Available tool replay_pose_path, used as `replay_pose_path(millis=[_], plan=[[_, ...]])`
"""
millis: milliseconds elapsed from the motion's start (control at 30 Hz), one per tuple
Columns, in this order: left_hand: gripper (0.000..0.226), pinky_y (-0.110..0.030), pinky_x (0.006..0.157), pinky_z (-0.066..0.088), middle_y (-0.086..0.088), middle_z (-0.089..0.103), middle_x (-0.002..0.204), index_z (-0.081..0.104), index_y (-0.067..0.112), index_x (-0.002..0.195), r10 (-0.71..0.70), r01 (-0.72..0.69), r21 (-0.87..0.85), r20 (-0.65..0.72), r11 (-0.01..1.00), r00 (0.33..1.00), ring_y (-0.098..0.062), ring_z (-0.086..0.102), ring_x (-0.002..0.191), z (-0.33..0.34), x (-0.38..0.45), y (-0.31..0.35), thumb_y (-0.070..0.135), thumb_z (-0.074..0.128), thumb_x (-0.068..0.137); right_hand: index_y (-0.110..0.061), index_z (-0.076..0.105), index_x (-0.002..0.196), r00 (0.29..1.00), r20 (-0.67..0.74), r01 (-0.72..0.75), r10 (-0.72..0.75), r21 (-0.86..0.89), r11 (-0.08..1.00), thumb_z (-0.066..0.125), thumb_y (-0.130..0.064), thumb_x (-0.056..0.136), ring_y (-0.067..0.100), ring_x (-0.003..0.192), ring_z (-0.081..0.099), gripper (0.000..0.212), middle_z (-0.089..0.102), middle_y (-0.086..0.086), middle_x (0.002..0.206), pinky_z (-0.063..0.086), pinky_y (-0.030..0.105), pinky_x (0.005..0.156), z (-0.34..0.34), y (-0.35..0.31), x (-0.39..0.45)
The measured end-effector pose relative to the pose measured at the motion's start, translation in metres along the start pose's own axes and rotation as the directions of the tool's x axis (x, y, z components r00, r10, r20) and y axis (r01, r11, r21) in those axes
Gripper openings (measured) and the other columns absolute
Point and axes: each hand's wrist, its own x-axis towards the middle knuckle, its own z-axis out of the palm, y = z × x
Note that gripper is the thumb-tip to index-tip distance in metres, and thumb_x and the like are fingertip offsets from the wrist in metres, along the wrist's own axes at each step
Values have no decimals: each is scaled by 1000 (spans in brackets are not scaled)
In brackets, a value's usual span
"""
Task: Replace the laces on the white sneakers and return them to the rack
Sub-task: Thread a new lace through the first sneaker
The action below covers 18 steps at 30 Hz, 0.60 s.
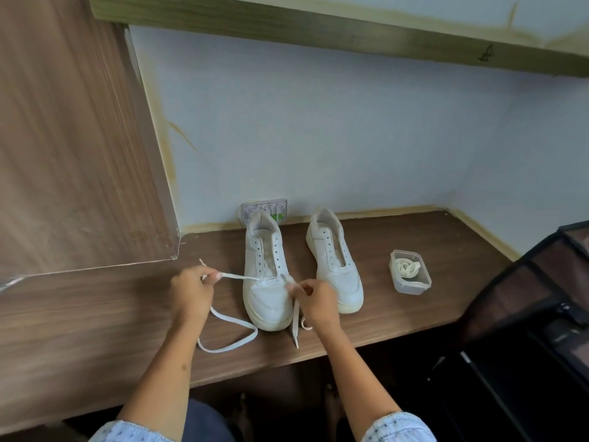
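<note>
You've got both white sneakers on the wooden desk (414,317), toes pointing at you. The left sneaker (267,275) sits dead centre, and the right sneaker (334,260) is just beside it at its 3 o'clock, not touching. Your left hand (191,291) is at the left sneaker's 9 o'clock, pinching one end of the white lace (232,323), which runs taut across to the lowest eyelets; the slack loops down on the desk toward 6 o'clock. Your right hand (314,303) is at the toe's 3 o'clock, fingers curled round the other end of the lace, with the tail hanging past the desk edge. Out at 3 o'clock of the right sneaker, well apart, there's a clear plastic container (410,272) with a coiled lace (408,268) inside. A dark rack (522,282) sits at the far right.
</note>
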Motion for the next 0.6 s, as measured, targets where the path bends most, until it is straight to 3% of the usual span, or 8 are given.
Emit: replay_pose_path(millis=[67,133,167,267,333,400,500,600], plan=[[23,-35,78,47,-14,71,109,74,14,106,41,-43,38,59,998,997,-34,64,101,7,-3,3,27,71,87,3,62,78,999,-41,-25,28,58,998,53,-37,99,16,58,53,46,56,9,60,44,35,56,-11,6,4],[30,-35,82,46,-10,66,122,70,13,115,82,-87,60,85,994,993,-32,61,109,11,-5,6,28,68,90,2,65,91,995,-90,-25,30,59,998,46,-24,101,17,60,53,34,59,11,65,42,33,57,-26,13,4],[31,-35,82,45,-9,64,126,69,14,118,93,-99,66,87,993,992,-31,60,111,13,-5,8,28,66,91,-1,65,106,995,-103,-15,16,10,1000,45,-16,99,17,59,53,26,61,9,67,41,30,58,-33,16,2],[27,-32,76,42,-8,65,124,69,14,117,138,-143,77,72,987,988,-30,62,107,17,-4,11,25,61,94,-24,56,133,984,-152,41,-94,-324,945,44,-6,95,17,69,60,43,64,3,80,46,24,60,-44,21,-13],[23,-29,72,41,-8,68,118,70,13,115,175,-178,69,58,982,983,-29,64,100,19,-3,10,20,58,96,-25,64,123,958,-141,161,-250,-455,876,49,-7,94,16,78,58,36,58,-2,90,50,29,65,-39,25,-21],[22,-29,71,42,-6,69,115,71,15,113,193,-195,58,42,979,980,-28,65,97,20,-1,8,15,56,97,-22,71,110,938,2,315,-348,-426,848,56,-9,92,15,83,56,26,54,-4,93,51,32,68,-26,32,-24],[23,-29,72,44,-5,71,111,72,15,111,219,-221,41,44,974,975,-26,66,96,20,-3,6,11,56,96,-16,73,100,900,188,434,-393,-469,769,57,-2,88,20,93,56,25,56,1,103,47,29,73,-9,44,-23],[24,-27,73,44,-4,71,109,73,14,111,257,-258,13,65,966,964,-24,66,94,20,-6,5,6,56,95,-11,68,103,899,225,437,-377,-541,718,50,0,91,24,102,53,24,55,4,111,38,25,73,3,53,-20]])
